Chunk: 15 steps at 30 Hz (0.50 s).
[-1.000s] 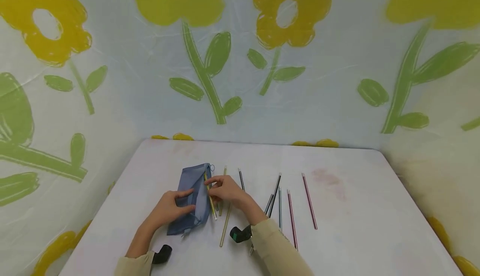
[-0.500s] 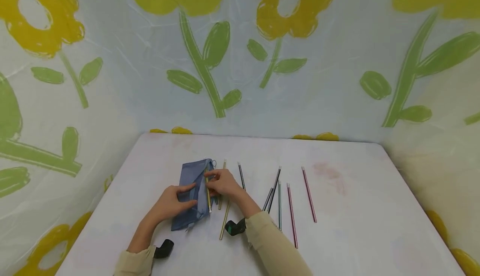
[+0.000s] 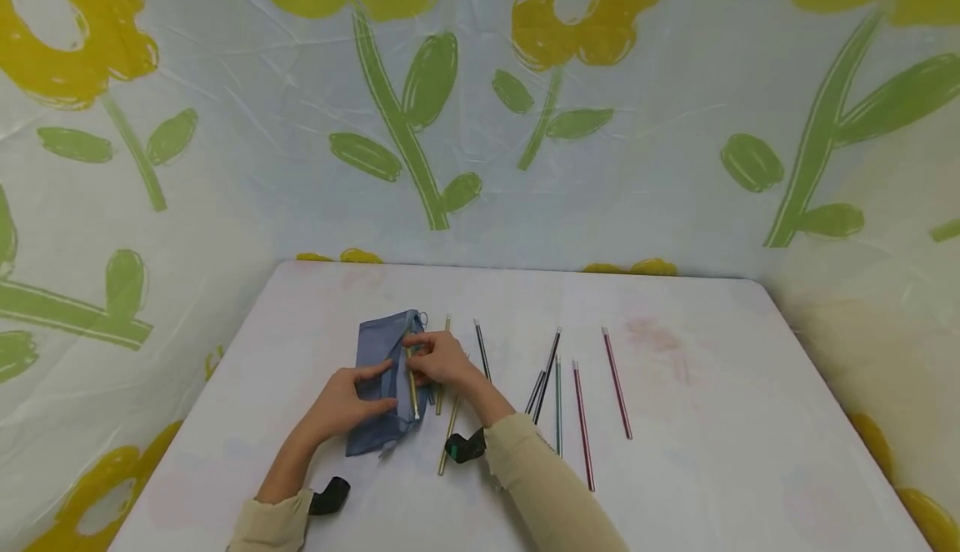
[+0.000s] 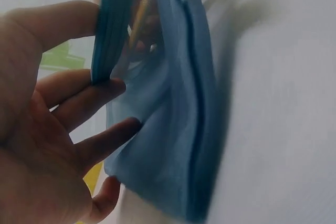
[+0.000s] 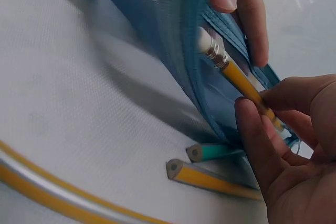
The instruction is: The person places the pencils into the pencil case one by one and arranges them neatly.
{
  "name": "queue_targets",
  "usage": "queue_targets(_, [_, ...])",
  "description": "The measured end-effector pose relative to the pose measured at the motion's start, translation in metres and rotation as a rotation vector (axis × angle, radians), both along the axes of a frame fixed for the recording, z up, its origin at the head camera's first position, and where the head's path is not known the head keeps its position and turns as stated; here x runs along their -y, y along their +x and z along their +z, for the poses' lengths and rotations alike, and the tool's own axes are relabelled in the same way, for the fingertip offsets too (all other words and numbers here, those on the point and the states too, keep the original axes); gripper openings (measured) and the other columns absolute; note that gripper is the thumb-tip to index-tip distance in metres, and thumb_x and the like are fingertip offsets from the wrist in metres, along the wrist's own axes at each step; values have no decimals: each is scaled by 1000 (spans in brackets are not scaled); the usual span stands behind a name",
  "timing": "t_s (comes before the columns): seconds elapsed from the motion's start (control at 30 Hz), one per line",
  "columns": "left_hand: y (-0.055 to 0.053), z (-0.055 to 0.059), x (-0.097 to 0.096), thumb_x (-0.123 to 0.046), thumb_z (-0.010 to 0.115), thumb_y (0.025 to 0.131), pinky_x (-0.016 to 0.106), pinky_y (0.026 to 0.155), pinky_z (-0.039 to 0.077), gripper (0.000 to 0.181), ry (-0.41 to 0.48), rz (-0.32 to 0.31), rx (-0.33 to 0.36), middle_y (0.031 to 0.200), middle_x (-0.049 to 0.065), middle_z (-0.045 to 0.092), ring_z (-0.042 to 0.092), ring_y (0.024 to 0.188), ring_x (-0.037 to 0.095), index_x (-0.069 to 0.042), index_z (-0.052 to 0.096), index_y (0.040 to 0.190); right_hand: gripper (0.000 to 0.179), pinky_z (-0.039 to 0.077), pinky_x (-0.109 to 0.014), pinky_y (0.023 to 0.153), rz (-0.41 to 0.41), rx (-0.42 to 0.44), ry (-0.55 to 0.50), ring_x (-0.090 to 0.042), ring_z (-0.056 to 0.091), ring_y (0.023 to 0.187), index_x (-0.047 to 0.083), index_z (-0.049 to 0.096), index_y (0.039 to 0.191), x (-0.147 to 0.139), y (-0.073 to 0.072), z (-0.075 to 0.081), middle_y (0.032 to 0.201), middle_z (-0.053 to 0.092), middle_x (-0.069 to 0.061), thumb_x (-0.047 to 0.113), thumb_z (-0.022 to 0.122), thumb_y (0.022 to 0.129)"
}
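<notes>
Looks like a draped booth [image 3: 270, 202]; cannot be placed as home or studio. Screened at nine, twelve and three o'clock by creased flower-print sheeting [image 3: 645, 193], set close around a pale, rounded-corner tabletop [image 3: 735, 435] reaching to six o'clock.

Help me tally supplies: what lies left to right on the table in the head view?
Blue pouch, loose yellow pencils, lone dark pencil, pair of dark pencils, nearer red pencil, farther red pencil.

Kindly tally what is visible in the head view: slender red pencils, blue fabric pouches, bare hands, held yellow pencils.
Slender red pencils: 2
Blue fabric pouch: 1
Bare left hand, bare right hand: 2
Held slender yellow pencil: 1
Total: 6
</notes>
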<state>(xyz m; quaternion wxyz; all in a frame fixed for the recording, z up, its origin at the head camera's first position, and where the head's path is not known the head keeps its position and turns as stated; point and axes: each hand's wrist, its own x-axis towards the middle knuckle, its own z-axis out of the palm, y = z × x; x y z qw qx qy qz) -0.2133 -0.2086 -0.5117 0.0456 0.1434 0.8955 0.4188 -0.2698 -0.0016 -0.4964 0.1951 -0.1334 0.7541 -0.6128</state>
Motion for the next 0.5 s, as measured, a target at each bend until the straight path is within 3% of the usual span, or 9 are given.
queue_targets(0.17, [-1,-3,-4,-32,81,79,54,105,36,65,59,70,64,141,16,49,39,134,33,-9,59,135,37,57,-49,69,10,53,-31,-49,65,79,-8,60,126,-6,9,17,95,65,-32,-7,61,89])
queue_targets(0.37, [-1,-1,-8,-31,81,80,56,104,36,63,97,95,43,140,16,51,40,133,34,-8,59,135,37,58,-46,66,0,27,-56,-41,68,71,-4,61,126,-7,-1,-9,90,68,-24,-1,65,89])
queue_targets(0.5, [3,-1,-7,-31,81,80,55,105,36,65,98,79,68,141,16,49,38,135,34,-8,57,136,37,59,-40,64,-4,13,-49,-28,69,66,-1,62,126,-8,0,-13,86,69,-15,1,68,89])
